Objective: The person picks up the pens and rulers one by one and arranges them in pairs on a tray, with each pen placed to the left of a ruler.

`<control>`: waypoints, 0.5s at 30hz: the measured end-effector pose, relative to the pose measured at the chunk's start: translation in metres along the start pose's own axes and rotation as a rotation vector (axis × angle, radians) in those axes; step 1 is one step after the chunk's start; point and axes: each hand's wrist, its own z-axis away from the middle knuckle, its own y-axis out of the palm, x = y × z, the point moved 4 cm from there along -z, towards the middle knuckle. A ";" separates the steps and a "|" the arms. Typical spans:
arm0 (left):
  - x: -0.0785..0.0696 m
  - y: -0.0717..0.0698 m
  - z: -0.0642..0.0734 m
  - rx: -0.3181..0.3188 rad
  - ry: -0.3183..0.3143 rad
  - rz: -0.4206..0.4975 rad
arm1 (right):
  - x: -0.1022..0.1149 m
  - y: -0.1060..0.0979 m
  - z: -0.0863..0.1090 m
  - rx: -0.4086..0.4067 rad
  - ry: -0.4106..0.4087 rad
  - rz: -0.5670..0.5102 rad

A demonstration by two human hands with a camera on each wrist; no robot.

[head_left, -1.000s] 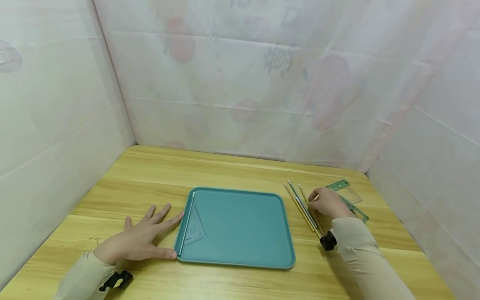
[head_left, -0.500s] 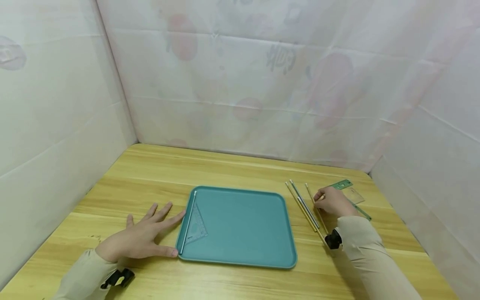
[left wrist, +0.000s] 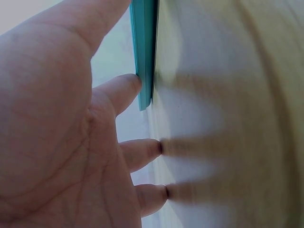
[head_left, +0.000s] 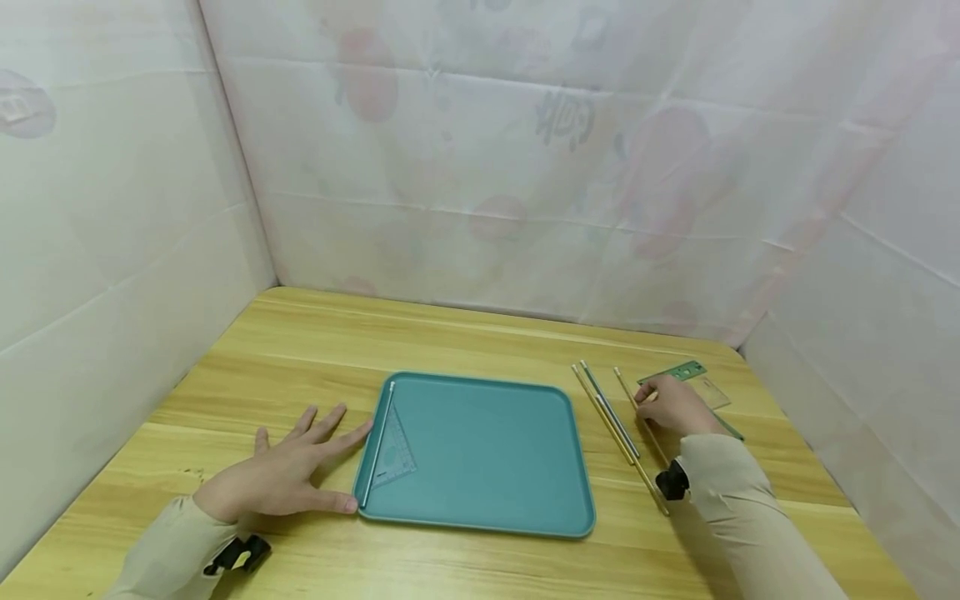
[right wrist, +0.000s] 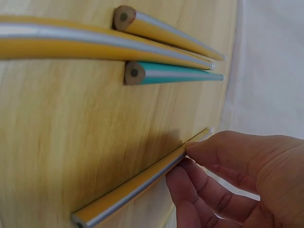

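Observation:
My right hand point(head_left: 675, 406) pinches a yellow pencil point(right wrist: 137, 185) between thumb and fingers, close to its far end. The pencil lies slanted at the table's surface, apart from the others. To its left lie two more yellow pencils, one of them the long yellow pencil point(right wrist: 71, 42), and a green pencil point(right wrist: 175, 74). My left hand point(head_left: 281, 475) is spread flat beside the teal tray point(head_left: 480, 527), its thumb and index finger touching the left rim. Inside the tray, along that side, lie a pencil point(head_left: 378, 446) and a clear set square point(head_left: 393, 458).
Behind my right hand are a green ruler-like strip point(head_left: 686, 369) with cut-outs and a clear flat piece point(head_left: 712, 393), partly hidden by the hand. Pale printed cloth point(head_left: 480, 167) walls the wooden table point(head_left: 420, 333) at the back and sides.
My right hand has moved a little to the right, drawing the yellow pencil away from the other pencils. The left hand keeps its place at the tray.

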 end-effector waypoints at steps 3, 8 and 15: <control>0.000 0.000 0.000 0.002 -0.001 0.000 | 0.000 -0.001 0.002 0.015 0.008 -0.004; 0.000 0.000 0.001 0.001 -0.005 -0.005 | 0.003 -0.001 0.007 0.020 0.007 0.005; -0.001 0.000 0.000 0.003 -0.009 -0.003 | 0.002 -0.002 0.010 0.017 -0.014 0.031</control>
